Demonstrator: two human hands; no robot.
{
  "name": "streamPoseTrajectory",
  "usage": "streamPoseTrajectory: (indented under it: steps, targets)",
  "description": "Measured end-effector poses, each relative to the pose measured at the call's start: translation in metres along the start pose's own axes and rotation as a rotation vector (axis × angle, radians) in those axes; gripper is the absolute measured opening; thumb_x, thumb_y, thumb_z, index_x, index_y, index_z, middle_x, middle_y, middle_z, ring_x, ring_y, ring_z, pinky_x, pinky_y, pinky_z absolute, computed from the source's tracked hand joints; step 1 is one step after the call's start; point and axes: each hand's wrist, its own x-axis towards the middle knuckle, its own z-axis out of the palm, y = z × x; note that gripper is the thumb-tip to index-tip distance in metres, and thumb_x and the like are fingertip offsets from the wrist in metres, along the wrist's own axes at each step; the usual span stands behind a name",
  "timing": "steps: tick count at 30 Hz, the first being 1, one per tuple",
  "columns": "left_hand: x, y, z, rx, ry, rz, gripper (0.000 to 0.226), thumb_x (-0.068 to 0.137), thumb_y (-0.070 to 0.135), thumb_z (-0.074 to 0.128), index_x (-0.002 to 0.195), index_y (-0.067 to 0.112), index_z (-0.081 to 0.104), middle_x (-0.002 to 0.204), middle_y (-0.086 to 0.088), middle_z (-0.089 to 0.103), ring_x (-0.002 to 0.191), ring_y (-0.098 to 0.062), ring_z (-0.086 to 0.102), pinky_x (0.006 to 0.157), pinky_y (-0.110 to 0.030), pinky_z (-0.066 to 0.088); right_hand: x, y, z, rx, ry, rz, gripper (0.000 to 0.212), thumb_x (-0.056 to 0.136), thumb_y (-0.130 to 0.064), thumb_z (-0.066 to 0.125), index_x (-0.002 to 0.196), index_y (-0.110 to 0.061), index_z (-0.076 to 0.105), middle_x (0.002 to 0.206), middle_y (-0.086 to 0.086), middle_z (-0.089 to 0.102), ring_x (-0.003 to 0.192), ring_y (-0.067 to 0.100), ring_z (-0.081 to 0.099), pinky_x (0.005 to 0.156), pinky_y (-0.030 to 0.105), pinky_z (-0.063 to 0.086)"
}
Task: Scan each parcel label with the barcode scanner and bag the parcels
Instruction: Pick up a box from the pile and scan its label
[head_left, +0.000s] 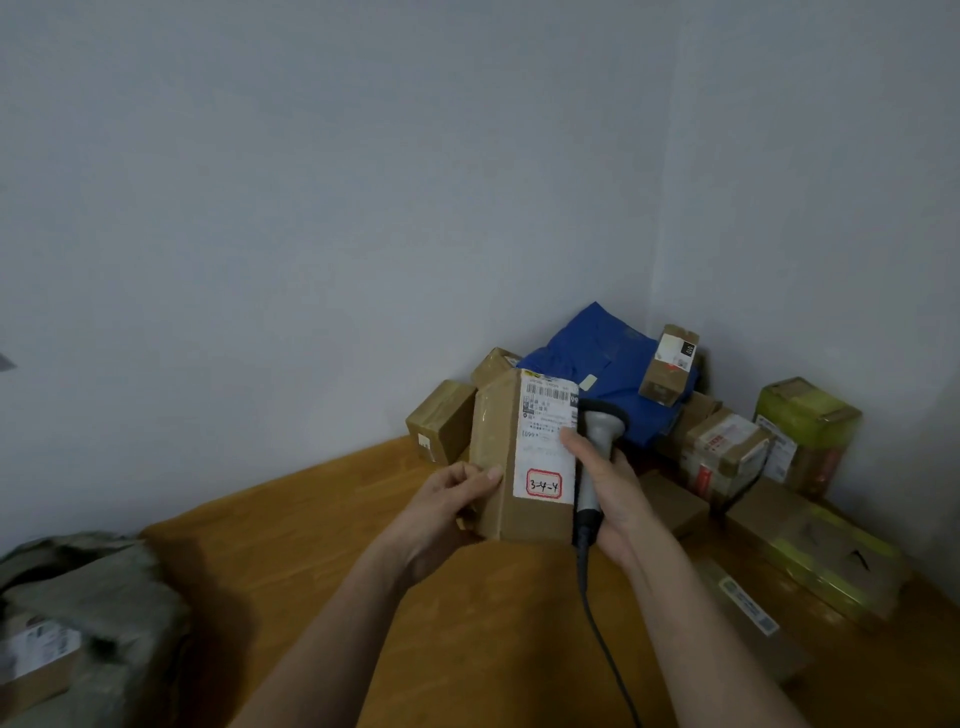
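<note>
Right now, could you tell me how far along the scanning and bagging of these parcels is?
Done: at least one labelled parcel already sits in the grey bag at lower left. In hand: the left hand holds a brown box upright with its label showing, while the right hand grips the barcode scanner beside it. Left: the pile of parcels in the corner of the table.

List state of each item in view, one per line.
held parcel: upright, label facing camera, gripped by left hand
barcode scanner: in right hand, beside the label
blue mailer bag: on the pile in the corner
grey bag: left of table, parcel inside
</note>
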Motion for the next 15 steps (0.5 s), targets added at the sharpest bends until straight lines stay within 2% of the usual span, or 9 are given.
streamPoseTrajectory:
  steps: [3,6,8,11,13,15]
  targets:
    - [0.001,-0.002,0.002,-0.004,-0.034,-0.062,0.069,0.061,0.045,0.086,0.106,0.014,0.043,0.127,-0.014,0.057,0.104,-0.025,0.059,0.076,-0.033,0.053,0.0,-0.003,0.003,-0.09,-0.035,-0.03,0.067,0.077,-0.018,0.079,0.135,-0.019,0.046,0.097,0.01,0.076,0.087,0.027,0.074,0.063,0.039,0.06]
    - [0.003,-0.006,0.004,-0.014,-0.013,-0.068,0.072,0.054,0.045,0.087,0.101,0.015,0.041,0.121,-0.014,0.06,0.095,-0.022,0.059,0.066,-0.026,0.049,0.0,-0.004,0.006,-0.15,-0.034,-0.04,0.061,0.083,-0.021,0.076,0.135,-0.022,0.045,0.095,0.008,0.077,0.086,0.024,0.075,0.064,0.036,0.06]
    - [0.004,-0.007,0.005,-0.035,0.054,-0.064,0.071,0.059,0.045,0.087,0.105,0.013,0.045,0.117,-0.011,0.06,0.093,-0.021,0.058,0.065,-0.026,0.048,0.002,-0.008,0.011,-0.268,0.024,-0.045,0.051,0.088,-0.031,0.071,0.133,-0.02,0.048,0.097,0.009,0.075,0.085,0.024,0.074,0.068,0.035,0.058]
    - [0.008,-0.012,0.0,-0.046,0.214,-0.046,0.072,0.069,0.043,0.081,0.122,0.011,0.043,0.12,-0.01,0.058,0.102,-0.024,0.058,0.078,-0.032,0.048,0.002,-0.019,0.022,-0.504,0.081,-0.103,0.037,0.097,-0.04,0.055,0.121,-0.012,0.055,0.093,0.009,0.063,0.076,0.02,0.064,0.071,0.034,0.052]
    - [0.01,-0.015,-0.007,-0.072,0.307,-0.03,0.064,0.078,0.034,0.075,0.126,0.012,0.038,0.12,-0.008,0.056,0.107,-0.025,0.057,0.082,-0.034,0.05,-0.005,-0.032,0.033,-0.562,0.038,-0.147,0.03,0.1,-0.039,0.05,0.112,-0.013,0.057,0.086,0.008,0.057,0.07,0.017,0.06,0.07,0.034,0.051]
    - [0.012,-0.017,-0.016,-0.117,0.372,-0.02,0.065,0.081,0.03,0.074,0.129,0.012,0.034,0.119,-0.006,0.053,0.108,-0.025,0.055,0.078,-0.032,0.051,-0.019,-0.049,0.045,-0.595,-0.041,-0.179,0.023,0.101,-0.038,0.05,0.104,-0.017,0.058,0.082,0.008,0.058,0.066,0.016,0.059,0.065,0.032,0.051]
